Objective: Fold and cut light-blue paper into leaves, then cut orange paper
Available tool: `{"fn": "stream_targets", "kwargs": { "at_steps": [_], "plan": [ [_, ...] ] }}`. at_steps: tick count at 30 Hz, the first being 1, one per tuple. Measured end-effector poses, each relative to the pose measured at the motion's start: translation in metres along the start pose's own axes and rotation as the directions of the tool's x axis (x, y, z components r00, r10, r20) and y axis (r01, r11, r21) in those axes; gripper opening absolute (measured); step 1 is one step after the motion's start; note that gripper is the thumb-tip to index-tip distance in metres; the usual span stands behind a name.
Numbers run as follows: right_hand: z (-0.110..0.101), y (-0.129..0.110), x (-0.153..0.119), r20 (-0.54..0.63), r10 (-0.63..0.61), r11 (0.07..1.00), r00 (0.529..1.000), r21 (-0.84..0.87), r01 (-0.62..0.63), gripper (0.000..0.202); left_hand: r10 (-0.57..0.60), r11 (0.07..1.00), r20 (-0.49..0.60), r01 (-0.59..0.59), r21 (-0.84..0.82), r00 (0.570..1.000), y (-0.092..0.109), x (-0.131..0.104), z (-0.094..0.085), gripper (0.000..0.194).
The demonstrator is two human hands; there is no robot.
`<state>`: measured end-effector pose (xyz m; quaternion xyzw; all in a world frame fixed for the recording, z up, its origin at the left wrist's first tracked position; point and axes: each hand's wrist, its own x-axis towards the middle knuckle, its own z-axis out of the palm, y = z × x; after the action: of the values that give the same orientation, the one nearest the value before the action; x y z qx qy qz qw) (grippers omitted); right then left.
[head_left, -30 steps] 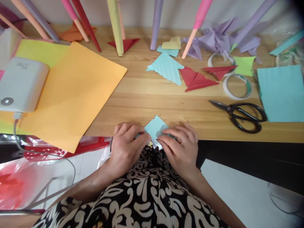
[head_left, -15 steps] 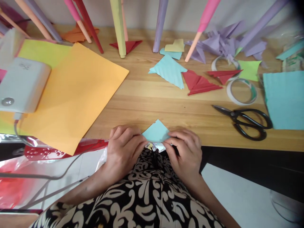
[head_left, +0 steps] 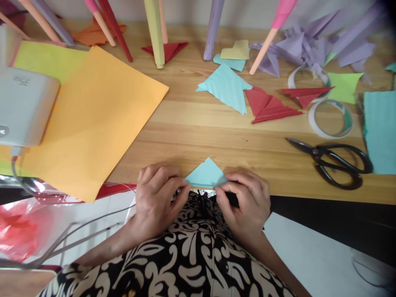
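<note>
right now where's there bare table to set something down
Bare wood runs between the orange sheet and scissors, beyond the held paper up to the blue fold and red fold. Back right is crowded: tape rolls, purple paper, green scrap.

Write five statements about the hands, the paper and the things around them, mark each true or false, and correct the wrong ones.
1. The left hand and right hand both hold the small light-blue paper piece. True.
2. The black-handled metal scissors lie on the large orange paper sheet. False: they lie on the light wooden tabletop, apart from that sheet.
3. A grey cable is plugged into the white box-shaped device. True.
4. The yellow-green paper sheet covers the orange one. False: the orange sheet overlaps it.
5. The right hand grips the scissors. False: it holds the light-blue paper.
</note>
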<state>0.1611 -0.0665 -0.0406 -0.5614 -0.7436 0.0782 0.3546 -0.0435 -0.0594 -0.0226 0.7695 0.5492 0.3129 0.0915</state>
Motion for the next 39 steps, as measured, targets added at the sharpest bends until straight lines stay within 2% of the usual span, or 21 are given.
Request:
{"fn": "stream_targets", "kwargs": {
  "at_steps": [6, 12, 18, 29, 39],
  "plan": [
    [0.002, -0.002, 0.003, -0.052, -0.022, 1.000, 0.998, -0.012, 0.021, 0.014, -0.007, 0.999, 0.005, 0.007, 0.033, 1.000, 0.003, 0.003, -0.001, 0.010],
    [-0.002, 0.004, 0.002, -0.082, 0.019, 0.996, 0.996, -0.084, -0.026, 0.017, -0.013, 1.000, -0.006, 0.013, 0.027, 1.000, 0.003, 0.003, 0.000, 0.011],
    [-0.006, 0.006, 0.000, -0.091, 0.038, 0.996, 0.995, -0.074, -0.045, 0.016, -0.010, 1.000, -0.014, 0.010, 0.024, 1.000, 0.003, 0.004, 0.000, 0.013],
    [-0.004, 0.011, -0.002, -0.098, 0.044, 0.997, 0.994, -0.058, -0.050, 0.016, -0.038, 0.997, -0.038, 0.041, 0.072, 0.999, -0.005, 0.003, -0.007, 0.018],
    [-0.004, 0.010, -0.002, -0.125, 0.036, 0.999, 0.992, -0.029, -0.040, 0.016, -0.003, 0.992, -0.085, 0.014, 0.128, 0.996, -0.015, 0.000, -0.008, 0.017]
  ]
}}
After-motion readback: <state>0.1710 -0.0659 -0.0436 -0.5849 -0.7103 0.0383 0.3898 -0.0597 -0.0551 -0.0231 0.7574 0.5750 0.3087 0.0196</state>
